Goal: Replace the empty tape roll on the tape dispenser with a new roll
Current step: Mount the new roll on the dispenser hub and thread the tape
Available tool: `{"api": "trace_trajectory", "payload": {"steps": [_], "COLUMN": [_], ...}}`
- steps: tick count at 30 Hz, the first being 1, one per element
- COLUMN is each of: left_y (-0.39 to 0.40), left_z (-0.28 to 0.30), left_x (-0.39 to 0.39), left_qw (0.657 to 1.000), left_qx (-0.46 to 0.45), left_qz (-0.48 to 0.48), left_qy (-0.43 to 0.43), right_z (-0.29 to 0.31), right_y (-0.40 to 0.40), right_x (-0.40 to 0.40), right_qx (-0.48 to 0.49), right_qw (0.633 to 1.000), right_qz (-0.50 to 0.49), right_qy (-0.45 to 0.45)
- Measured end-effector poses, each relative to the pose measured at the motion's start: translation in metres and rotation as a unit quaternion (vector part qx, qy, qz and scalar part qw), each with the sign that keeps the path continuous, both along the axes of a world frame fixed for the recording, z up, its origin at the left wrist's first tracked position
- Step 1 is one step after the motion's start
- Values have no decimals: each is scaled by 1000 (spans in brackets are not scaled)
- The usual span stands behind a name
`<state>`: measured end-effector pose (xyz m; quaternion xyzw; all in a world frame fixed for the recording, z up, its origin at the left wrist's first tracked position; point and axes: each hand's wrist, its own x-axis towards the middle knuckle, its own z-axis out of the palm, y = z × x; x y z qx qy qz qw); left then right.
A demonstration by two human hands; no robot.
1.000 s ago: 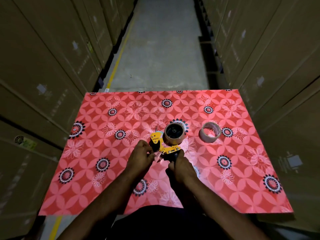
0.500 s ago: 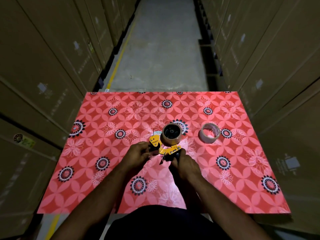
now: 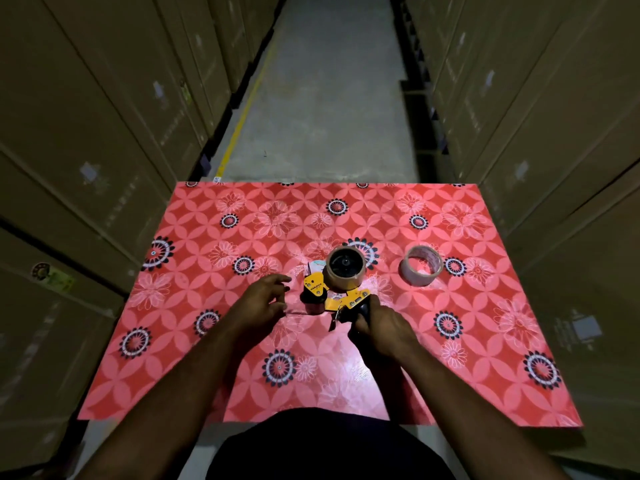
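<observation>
Near the middle of the red flower-patterned table cover (image 3: pixel 214 368), a little toward its near edge:
Right hand (image 3: pixel 382 329): closed round the black handle of the yellow metal tape dispenser (image 3: pixel 341 299); the handle is almost wholly hidden under the fingers.
Left hand (image 3: pixel 258 303): just left of the dispenser's front end, fingers loosely curled and partly spread; a thin dark line runs from its fingertips toward the dispenser, too fine to say if it is pinched tape, so I cannot tell whether it grips anything.
Dispenser: lies on its side on the cover, flat yellow plates, small print on one plate too small to read.
Brown tape roll (image 3: pixel 345 268): mounted on the dispenser's black hub, round, glossy brown band.
Pale, nearly bare cardboard tape core (image 3: pixel 420 264): a thin ring lying apart, toward the right edge.
Cardboard cartons (image 3: pixel 104 133): dim stacked walls on both sides, labels unreadable.
Grey concrete aisle floor (image 3: pixel 325 98): beyond the far edge.
</observation>
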<state>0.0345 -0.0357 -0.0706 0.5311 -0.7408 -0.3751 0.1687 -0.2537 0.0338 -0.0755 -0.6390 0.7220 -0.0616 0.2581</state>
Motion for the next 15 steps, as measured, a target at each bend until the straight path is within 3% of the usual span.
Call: {"api": "trace_trajectory", "payload": {"steps": [11, 15], "left_y": [-10, -3], "left_z": [2, 4], "left_x": [6, 8], "left_qw": [995, 991], "left_qx": [-31, -33], "left_qz": [-47, -46], "left_qy": [-88, -124], "right_z": [4, 1], "right_y": [-2, 0], "right_x": [-17, -11], "right_qx": [18, -91], "right_qw": [998, 990], "right_qz": [52, 54], "right_qy": [11, 91]}}
